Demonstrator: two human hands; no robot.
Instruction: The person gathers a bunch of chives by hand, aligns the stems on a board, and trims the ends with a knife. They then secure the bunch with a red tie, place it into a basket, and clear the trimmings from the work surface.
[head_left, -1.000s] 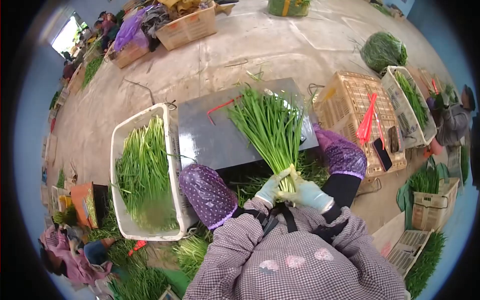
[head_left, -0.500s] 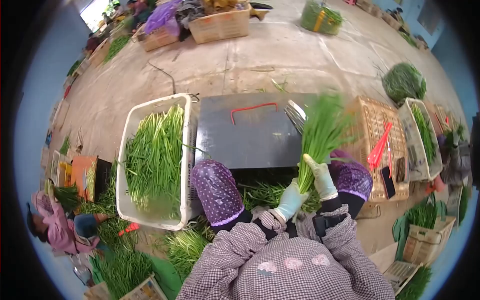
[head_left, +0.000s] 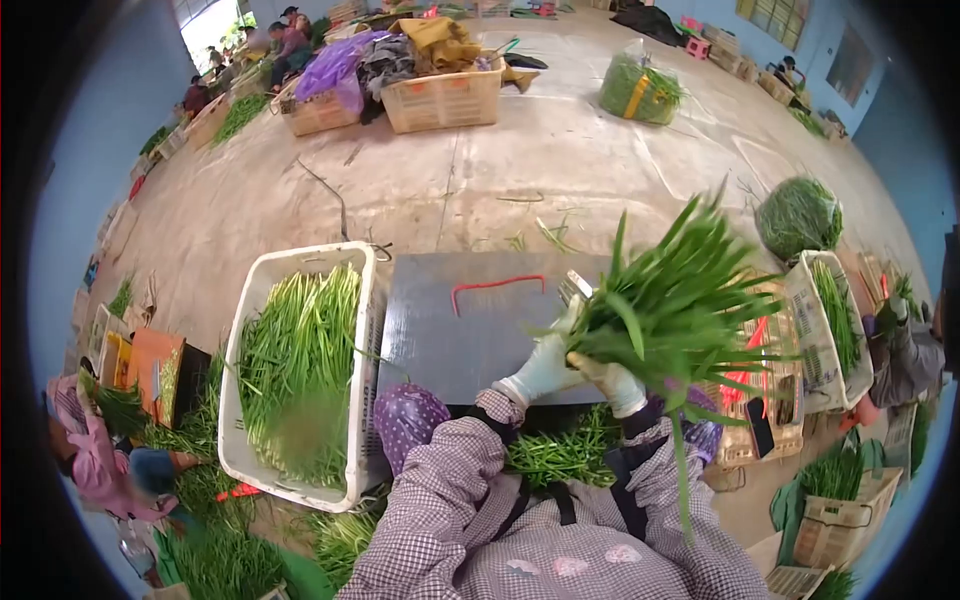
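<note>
A leafy bunch of garlic chives (head_left: 665, 300) is held over the right side of the grey board (head_left: 440, 340), its leaves fanned up and to the right. My left hand (head_left: 548, 362), in a pale glove, is closed at the stem end of the bunch. My right hand (head_left: 612, 382), also gloved, grips the stems just beside it. One long leaf hangs down over my right sleeve. Behind my left hand, a shiny metal piece (head_left: 574, 286) is partly hidden by the leaves. A red bent handle (head_left: 498, 283) stands on the board.
To the left stands a white crate (head_left: 232, 400) of chives. On the right, a tan crate (head_left: 745, 450) carries a phone (head_left: 759, 428) and a red strip. Loose chives (head_left: 565, 450) lie below the board. A co-worker in pink (head_left: 118, 455) sits at far left.
The bunch has tipped from upright toward the right, its leaves spreading wider. Both hands have moved up and forward, closer to the board, and the left has shifted left. The camera view has tilted up.
</note>
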